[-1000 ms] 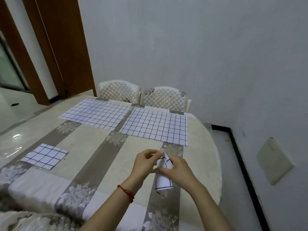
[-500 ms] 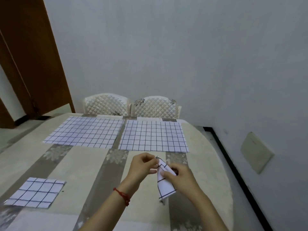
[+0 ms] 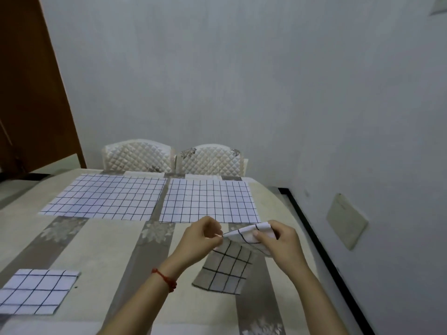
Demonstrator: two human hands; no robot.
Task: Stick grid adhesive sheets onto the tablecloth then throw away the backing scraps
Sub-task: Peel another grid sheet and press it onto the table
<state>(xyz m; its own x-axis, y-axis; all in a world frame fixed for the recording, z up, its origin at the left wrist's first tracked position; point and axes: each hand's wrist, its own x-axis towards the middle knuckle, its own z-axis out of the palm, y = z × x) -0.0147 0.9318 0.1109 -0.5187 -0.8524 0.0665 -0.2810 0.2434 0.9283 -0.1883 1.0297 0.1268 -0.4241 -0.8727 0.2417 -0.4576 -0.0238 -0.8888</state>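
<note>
A: Obs. Left hand [image 3: 202,234] pinches one corner of the small grid sheet [image 3: 226,268], fingers curled. Right hand [image 3: 278,240] grips the white backing [image 3: 251,234], folded up off the sheet

B: Sheet position?

A: Above the tablecloth [image 3: 79,247], at about 5 o'clock from table centre. Clear film hangs down from the left hand; whether its lower edge touches the cloth, cannot tell

B: Others?

A: Two large grid sheets flat at 12 o'clock, left one [image 3: 106,197] just beside right one [image 3: 208,200]. A small grid square [image 3: 36,291] at 8 o'clock, well apart. Two quilted chairs [image 3: 139,155] beyond the far edge
</note>
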